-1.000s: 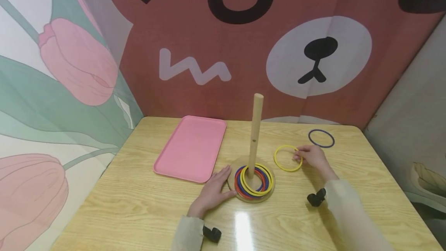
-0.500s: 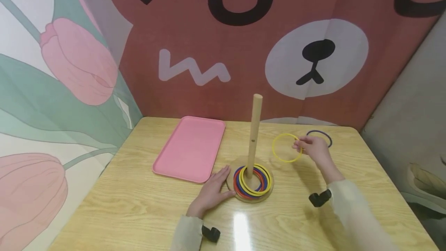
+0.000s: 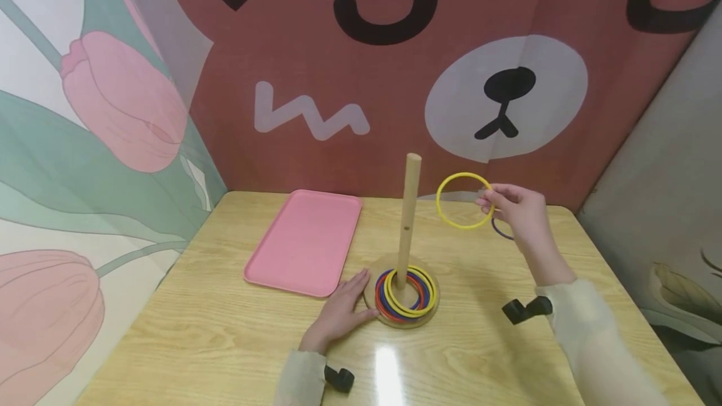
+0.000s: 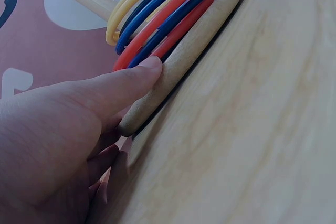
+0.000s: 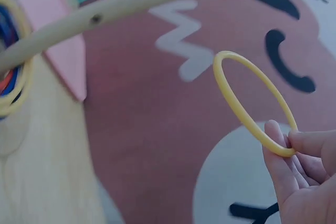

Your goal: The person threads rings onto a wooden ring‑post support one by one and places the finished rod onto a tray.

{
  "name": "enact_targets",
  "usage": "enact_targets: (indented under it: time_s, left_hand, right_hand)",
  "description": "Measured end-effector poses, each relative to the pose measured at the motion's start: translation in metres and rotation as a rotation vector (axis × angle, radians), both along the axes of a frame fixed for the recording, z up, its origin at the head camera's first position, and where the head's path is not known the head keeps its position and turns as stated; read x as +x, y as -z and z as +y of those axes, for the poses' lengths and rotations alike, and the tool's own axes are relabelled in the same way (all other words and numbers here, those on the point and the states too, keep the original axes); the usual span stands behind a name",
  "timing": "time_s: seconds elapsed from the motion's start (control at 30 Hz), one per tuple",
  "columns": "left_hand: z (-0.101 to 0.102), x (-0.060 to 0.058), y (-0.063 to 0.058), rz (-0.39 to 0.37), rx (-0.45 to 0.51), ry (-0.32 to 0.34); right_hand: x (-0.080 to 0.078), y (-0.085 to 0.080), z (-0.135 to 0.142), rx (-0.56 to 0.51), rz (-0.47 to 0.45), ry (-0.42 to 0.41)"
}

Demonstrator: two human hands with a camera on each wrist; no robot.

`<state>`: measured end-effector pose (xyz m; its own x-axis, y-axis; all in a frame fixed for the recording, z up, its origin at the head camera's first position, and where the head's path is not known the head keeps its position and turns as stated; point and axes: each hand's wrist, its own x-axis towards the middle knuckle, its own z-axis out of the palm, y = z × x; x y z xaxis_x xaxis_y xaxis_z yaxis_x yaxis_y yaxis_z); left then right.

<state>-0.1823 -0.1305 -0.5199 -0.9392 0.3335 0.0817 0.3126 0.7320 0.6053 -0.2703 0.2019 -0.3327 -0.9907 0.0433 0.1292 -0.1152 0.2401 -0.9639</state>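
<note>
My right hand [image 3: 521, 212] pinches a yellow ring [image 3: 439, 202] between thumb and fingers. The ring hangs in the air, right of the upright wooden peg [image 3: 409, 218]; the right wrist view shows the thumb on the near side of this yellow ring [image 5: 231, 98]. At the peg's foot, several yellow, blue and red rings [image 4: 157, 27] lie stacked around it on a round wooden base [image 4: 184, 61]. My left hand [image 3: 338, 315] rests against the base's left edge, fingers extended, thumb tip on the rim close to the lowest red ring.
A pink tray [image 3: 310, 237] lies left of the peg on the wood-grain table [image 3: 225, 337]. Behind my right hand a blue ring [image 3: 499, 232], partly hidden, lies on the table. A bear-patterned cloth [image 3: 316, 168] rises along the back edge.
My right hand has lifted the yellow ring off the table, and the ring has tilted upright. The left hand stays at the base. The blue ring is now partly covered by my right hand.
</note>
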Motion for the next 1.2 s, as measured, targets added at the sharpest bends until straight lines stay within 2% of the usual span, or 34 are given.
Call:
enact_targets:
  time_s: [0.1, 0.3, 0.4, 0.67, 0.87, 1.03, 1.2]
  left_hand:
    - [0.0, 0.0, 0.0, 0.0, 0.002, 0.002]
    - [-0.001, 0.0, 0.001, 0.004, 0.001, 0.0]
    - [-0.001, 0.0, 0.002, 0.008, -0.001, 0.001]
    - [0.0, -0.002, 0.005, 0.028, -0.015, 0.001]
    - [-0.001, -0.003, 0.007, 0.034, -0.024, -0.002]
    - [-0.001, -0.002, 0.005, 0.019, -0.016, 0.003]
    - [-0.001, -0.001, 0.004, 0.012, -0.009, 0.001]
  right_hand:
    - [0.004, -0.015, -0.006, -0.103, 0.026, -0.006]
    - [0.011, -0.042, -0.018, -0.174, 0.077, -0.001]
    - [0.013, -0.054, -0.025, -0.26, 0.082, -0.025]
    - [0.019, -0.079, -0.045, -0.253, 0.084, -0.079]
    - [0.02, -0.083, -0.06, -0.308, 0.055, -0.147]
    - [0.019, -0.077, -0.064, -0.328, 0.023, -0.183]
    - [0.018, -0.068, -0.066, -0.313, 0.004, -0.183]
